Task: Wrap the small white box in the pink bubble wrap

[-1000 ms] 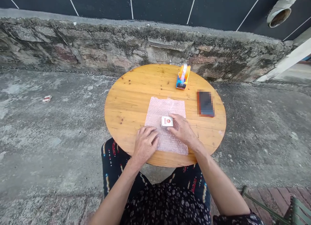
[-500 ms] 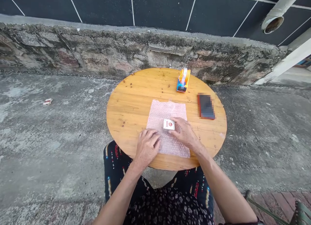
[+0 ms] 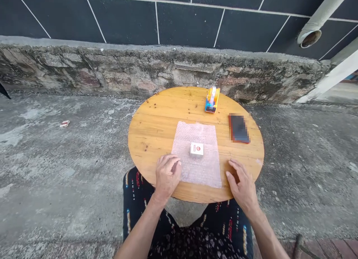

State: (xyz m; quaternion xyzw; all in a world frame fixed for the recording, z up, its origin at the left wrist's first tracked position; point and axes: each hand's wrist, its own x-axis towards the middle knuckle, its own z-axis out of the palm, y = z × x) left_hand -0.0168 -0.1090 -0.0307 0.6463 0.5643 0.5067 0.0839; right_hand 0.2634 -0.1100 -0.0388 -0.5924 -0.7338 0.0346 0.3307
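Note:
A small white box (image 3: 196,149) with red print rests on a sheet of pinkish bubble wrap (image 3: 200,173), near the sheet's middle. My left hand (image 3: 167,175) is at the sheet's left edge, fingers curled loosely and thumb apart, with nothing visible in it. Over the wood to the right of the sheet is my right hand (image 3: 242,182), thumb and fingers apart and holding nothing. Neither hand touches the box.
The round wooden table (image 3: 151,128) also bears a yellow and blue tape dispenser (image 3: 212,100) at the back and a dark, blurred-out flat object (image 3: 239,128) with a red edge on the right. Behind it runs a low stone wall (image 3: 134,76). A small crumpled pack (image 3: 65,123) lies on the concrete.
My right hand has let go of the white box and moved right, off the bubble wrap. The box stays on the sheet. My left hand has stayed by the left edge. The view has tilted up slightly.

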